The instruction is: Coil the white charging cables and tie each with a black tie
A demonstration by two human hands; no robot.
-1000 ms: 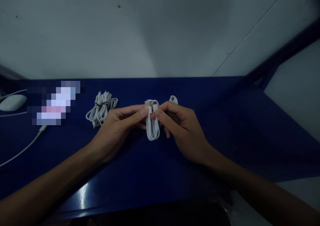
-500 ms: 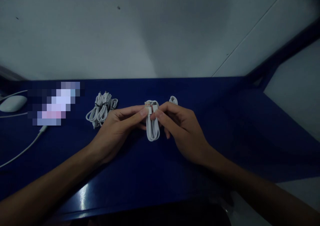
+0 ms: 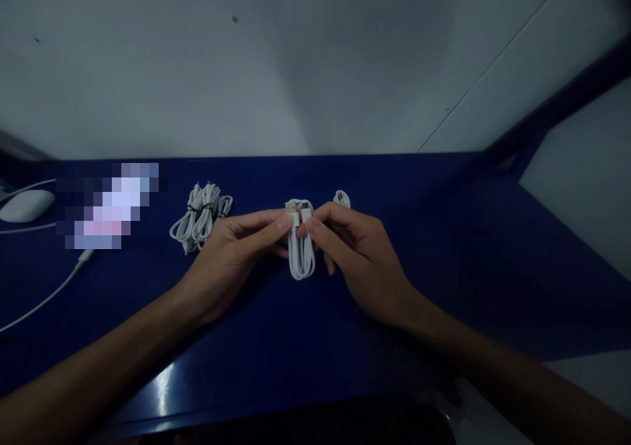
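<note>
A white USB cable (image 3: 301, 257), folded into a narrow coil, is held up between my two hands over the blue table. My left hand (image 3: 239, 248) pinches it from the left, thumb on the housing of the USB plug. From the other side my right hand (image 3: 357, 248) grips it, its thumb against the second plug. Both plugs point away from me, side by side, and the loops hang toward me. The fingertips behind the coil are partly hidden. No tie shows on this cable.
Left of my hands lie several bundled white cables (image 3: 197, 211) with black ties. Another coiled white cable (image 3: 341, 198) sits just beyond my right hand. At the far left are a white computer mouse (image 3: 27, 206), a pixelated bright object and a white cord (image 3: 46, 304). A pale wall (image 3: 197, 70) backs the blue table (image 3: 276, 366).
Hardly anything differs: both hands keep the same grip on the cable. The whole view has shifted very slightly.
</note>
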